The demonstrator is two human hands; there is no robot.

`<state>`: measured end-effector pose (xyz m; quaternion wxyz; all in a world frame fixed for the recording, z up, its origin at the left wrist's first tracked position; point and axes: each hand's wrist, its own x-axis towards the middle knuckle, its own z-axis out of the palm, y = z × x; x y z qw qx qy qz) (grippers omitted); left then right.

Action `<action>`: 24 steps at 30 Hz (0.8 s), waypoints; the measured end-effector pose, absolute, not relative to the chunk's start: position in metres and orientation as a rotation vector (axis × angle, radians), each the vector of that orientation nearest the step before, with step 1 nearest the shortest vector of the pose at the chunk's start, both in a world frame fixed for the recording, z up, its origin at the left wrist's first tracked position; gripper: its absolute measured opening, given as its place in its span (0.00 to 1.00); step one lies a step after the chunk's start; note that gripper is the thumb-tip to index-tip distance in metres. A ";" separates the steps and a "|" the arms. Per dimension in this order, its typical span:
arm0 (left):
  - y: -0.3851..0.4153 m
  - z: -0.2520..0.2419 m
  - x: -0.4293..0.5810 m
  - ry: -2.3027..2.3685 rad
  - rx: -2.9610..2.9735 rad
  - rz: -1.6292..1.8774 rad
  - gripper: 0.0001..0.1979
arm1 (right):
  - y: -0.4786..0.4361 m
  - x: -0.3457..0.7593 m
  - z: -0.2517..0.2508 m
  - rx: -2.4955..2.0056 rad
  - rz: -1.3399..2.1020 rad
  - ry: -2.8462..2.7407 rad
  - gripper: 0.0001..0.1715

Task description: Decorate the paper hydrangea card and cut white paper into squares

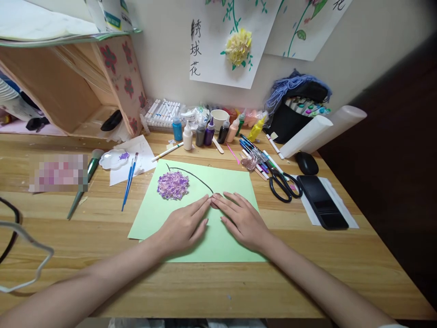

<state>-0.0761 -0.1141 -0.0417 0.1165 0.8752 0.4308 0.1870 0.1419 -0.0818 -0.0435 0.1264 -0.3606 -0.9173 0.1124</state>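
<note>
My left hand [184, 226] lies on a sheet of light green paper [235, 177], its fingers stretched out and the thumb apart. Opposite it, my right hand [244, 222] rests flat with fingers extended. The fingertips of both hands meet over a small brown piece [216, 202], partly hidden beneath them, so its full shape does not show. From there a curved black line [196, 176] runs up and left across the paper. Below that line's far end sits a round cluster of purple and pink bits [173, 185], like a flower head. Neither hand grips anything.
Paint bottles [209, 133] line the back. Pens, markers and black-handled scissors [280, 187] lie right of the paper, near a phone [321, 200] and mouse [306, 163]. Leftward are thin blue brushes [129, 182], a palette [114, 159] and a large brush [90, 171].
</note>
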 end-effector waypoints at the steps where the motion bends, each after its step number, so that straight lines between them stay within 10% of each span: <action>1: -0.113 -0.042 -0.077 1.264 2.560 0.567 0.25 | -0.082 0.141 -0.043 -1.069 0.326 -2.673 0.28; 24: -0.099 -0.038 -0.086 1.242 2.612 0.363 0.29 | -0.075 0.131 -0.051 -1.040 0.252 -2.607 0.28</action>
